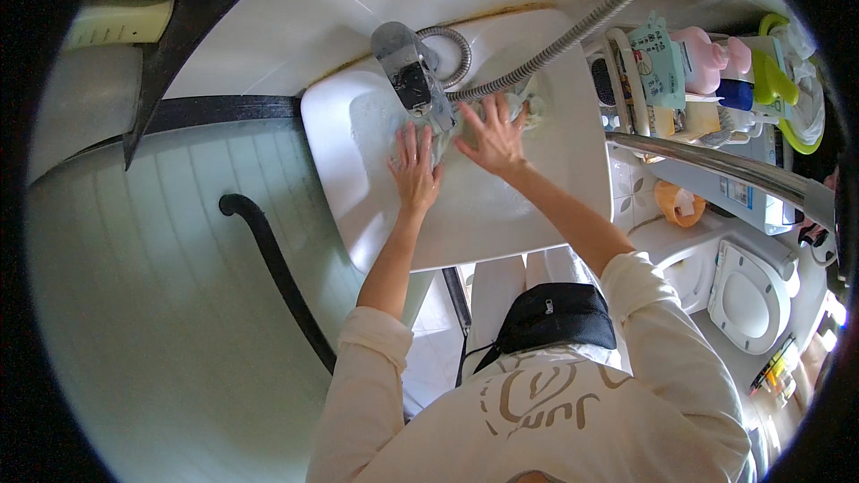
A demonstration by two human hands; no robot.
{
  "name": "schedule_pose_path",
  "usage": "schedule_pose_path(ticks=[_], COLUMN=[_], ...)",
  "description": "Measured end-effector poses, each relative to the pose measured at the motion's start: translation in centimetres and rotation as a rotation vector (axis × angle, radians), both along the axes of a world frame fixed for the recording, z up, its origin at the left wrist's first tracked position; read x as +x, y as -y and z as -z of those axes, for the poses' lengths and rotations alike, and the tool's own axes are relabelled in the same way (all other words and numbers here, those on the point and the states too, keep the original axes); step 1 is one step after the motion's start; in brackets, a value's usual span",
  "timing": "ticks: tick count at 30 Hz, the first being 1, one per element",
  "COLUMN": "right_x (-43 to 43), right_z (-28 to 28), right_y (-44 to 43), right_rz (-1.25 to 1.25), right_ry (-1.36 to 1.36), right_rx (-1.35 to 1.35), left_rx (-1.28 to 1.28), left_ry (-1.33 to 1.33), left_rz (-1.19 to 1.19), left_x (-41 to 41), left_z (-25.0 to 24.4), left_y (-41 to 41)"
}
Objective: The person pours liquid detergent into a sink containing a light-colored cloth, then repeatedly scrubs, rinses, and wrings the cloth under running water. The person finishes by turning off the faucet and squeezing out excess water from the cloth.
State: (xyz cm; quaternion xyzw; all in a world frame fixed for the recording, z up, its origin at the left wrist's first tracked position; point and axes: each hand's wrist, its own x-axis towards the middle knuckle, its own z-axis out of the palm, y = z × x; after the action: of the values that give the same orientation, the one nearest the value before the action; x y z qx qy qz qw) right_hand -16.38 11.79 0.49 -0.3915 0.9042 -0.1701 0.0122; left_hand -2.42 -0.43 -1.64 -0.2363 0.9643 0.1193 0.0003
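Note:
Both wet hands are inside a white washbasin (470,228). My left hand (414,171) lies palm down with fingers spread, just below the spout of the faucet (413,74). To its right, my right hand (495,134) has its fingers apart beside the flexible metal hose (537,60). Under and behind the fingertips is wet, pale greenish material (535,107), perhaps cloth; its kind is hard to tell. Neither hand plainly grips anything, though the fingertips are partly hidden by the faucet, the hose and the water.
Right of the basin, a rack holds a pink pump bottle (701,60), a teal packet (656,64) and brushes. A metal rail (711,164) runs below it, above a toilet (748,295). At left stands a frosted panel (168,282) with a black handle (282,275); a dark shelf edge (194,20) hangs above.

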Motion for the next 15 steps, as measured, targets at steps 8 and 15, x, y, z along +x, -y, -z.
schedule_pose_path(ticks=[8, 15], right_x=[0.8, -2.0], right_z=[3.3, 3.8], right_y=[0.2, 2.1], right_rz=[-0.162, -0.233], right_ry=[-0.063, 0.157], right_rx=[0.07, -0.011], left_rx=[-0.106, 0.015], left_ry=[0.059, -0.014], left_rz=[-0.043, -0.121], left_x=[-1.0, -1.6], left_z=[1.1, 1.8], left_y=[0.1, 0.7])
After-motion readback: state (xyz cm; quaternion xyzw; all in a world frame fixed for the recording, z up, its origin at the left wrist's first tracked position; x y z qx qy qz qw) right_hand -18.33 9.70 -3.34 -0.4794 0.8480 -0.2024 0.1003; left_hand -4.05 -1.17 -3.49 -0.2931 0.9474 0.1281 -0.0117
